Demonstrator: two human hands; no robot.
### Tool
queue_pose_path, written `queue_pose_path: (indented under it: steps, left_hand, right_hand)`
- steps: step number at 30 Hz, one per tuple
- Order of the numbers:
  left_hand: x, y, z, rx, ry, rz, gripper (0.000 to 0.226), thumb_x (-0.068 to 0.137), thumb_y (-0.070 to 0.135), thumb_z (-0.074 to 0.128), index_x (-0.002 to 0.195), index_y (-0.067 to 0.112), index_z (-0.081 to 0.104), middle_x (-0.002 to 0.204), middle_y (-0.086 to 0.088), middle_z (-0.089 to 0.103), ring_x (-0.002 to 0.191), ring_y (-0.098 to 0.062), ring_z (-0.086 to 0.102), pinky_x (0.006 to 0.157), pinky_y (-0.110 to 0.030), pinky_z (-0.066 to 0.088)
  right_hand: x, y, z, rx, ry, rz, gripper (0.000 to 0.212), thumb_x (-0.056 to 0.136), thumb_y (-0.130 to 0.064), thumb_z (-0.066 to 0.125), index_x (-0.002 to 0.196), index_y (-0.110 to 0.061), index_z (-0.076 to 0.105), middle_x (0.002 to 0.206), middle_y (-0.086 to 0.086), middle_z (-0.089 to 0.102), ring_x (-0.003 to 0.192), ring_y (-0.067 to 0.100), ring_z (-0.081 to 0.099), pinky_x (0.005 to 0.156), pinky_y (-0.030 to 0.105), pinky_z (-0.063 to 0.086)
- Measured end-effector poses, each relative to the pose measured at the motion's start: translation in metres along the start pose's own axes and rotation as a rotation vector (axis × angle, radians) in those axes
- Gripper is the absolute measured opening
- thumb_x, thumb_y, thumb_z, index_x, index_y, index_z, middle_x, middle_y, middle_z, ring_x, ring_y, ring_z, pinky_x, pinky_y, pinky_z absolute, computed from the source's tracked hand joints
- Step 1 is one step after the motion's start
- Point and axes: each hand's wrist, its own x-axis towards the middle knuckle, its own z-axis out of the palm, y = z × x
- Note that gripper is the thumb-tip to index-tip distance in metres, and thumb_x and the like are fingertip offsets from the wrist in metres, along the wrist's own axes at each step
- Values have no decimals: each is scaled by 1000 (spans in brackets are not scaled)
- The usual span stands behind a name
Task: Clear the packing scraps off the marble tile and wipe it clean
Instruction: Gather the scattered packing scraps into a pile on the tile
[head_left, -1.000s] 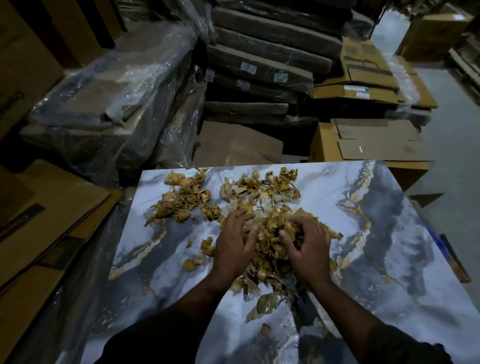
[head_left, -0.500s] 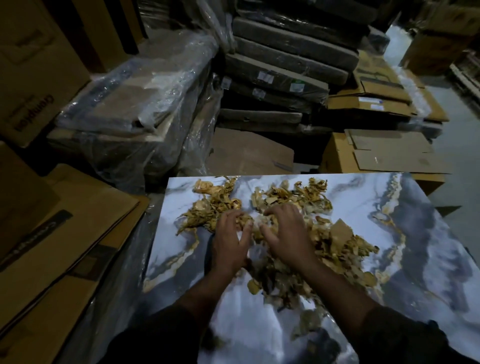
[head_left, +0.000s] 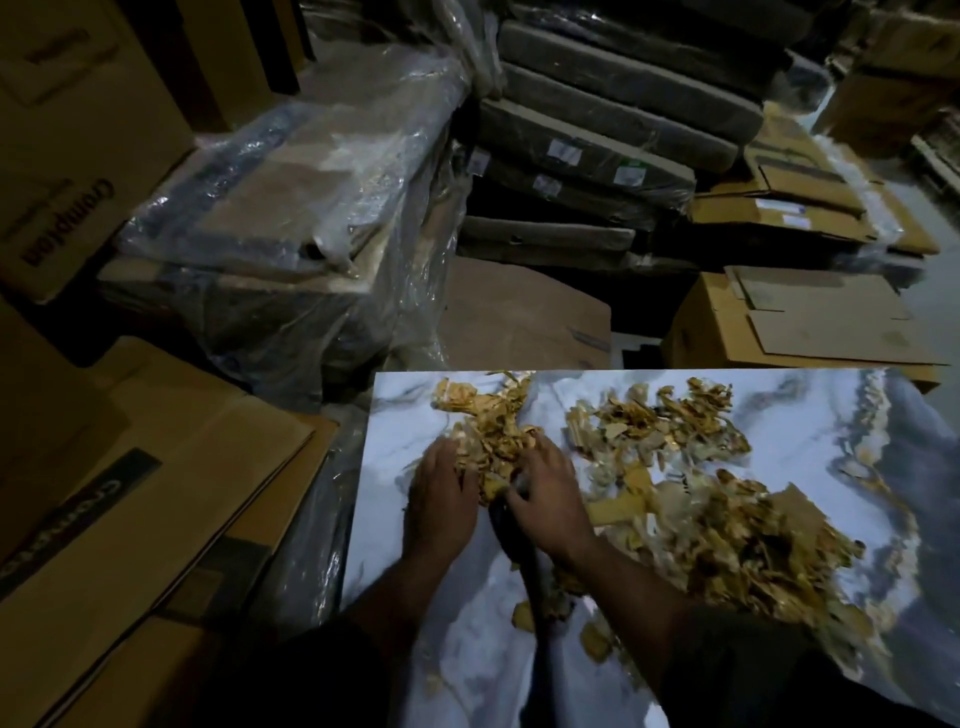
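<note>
A glossy marble tile with white, grey and gold veining lies flat in front of me. Yellow-brown packing scraps are scattered over it: a clump near the far left corner, a patch at the far middle, and a big heap on the right. My left hand rests flat beside the far-left clump, fingers touching the scraps. My right hand cups the same clump from the right with curved fingers. Loose bits lie near my forearms.
Flattened cardboard boxes are stacked close on the left. A plastic-wrapped pallet and dark wrapped bundles stand beyond the tile's far edge. More cartons sit at the far right, with bare floor beside them.
Both hands moved from the big heap left and forward to the far-left clump and now bracket it. The camera view swung left.
</note>
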Motion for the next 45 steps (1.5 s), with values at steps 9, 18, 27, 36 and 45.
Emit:
queue_pose_path:
  steps: [9, 18, 27, 36, 45]
  left_hand:
    - [30, -1, -13, 0, 436, 60, 28, 96, 40, 59, 115, 20, 62, 113, -2, 62, 107, -25, 58, 88, -46, 52]
    - [128, -14, -13, 146, -42, 187, 67, 100, 35, 58, 157, 10, 33, 166, -7, 27, 157, -24, 10, 127, -37, 12]
    - [55, -25, 8, 42, 29, 275, 38, 92, 25, 66, 127, 10, 64, 126, -9, 62, 123, -26, 51, 105, -29, 36]
    - [-43, -23, 26, 99, 96, 184, 39, 98, 47, 43, 120, 20, 62, 123, -2, 56, 118, -25, 53, 100, -41, 47]
    - [-80, -39, 43, 118, 164, 224, 35, 100, 42, 46, 119, 18, 63, 141, 0, 58, 135, -21, 49, 112, -37, 41]
  right_hand:
    - [44, -10, -12, -4, 364, -119, 38, 92, -47, 57, 115, -17, 61, 113, 4, 53, 112, 23, 45, 97, 39, 42]
    - [139, 2, -12, -61, -51, -119, 64, 91, -56, 62, 145, -23, 51, 159, 10, 36, 149, 30, 27, 122, 45, 21]
    - [75, 3, -2, -98, 51, -180, 27, 89, -33, 63, 112, -20, 66, 111, 5, 56, 110, 27, 49, 91, 44, 44]
    - [-46, 16, -2, -162, 177, -213, 43, 96, -57, 48, 123, -28, 66, 128, 0, 60, 126, 27, 50, 107, 46, 38]
    - [-122, 22, 31, -225, 114, -206, 95, 82, -88, 41, 155, -28, 34, 162, 3, 30, 154, 30, 18, 119, 61, 17]
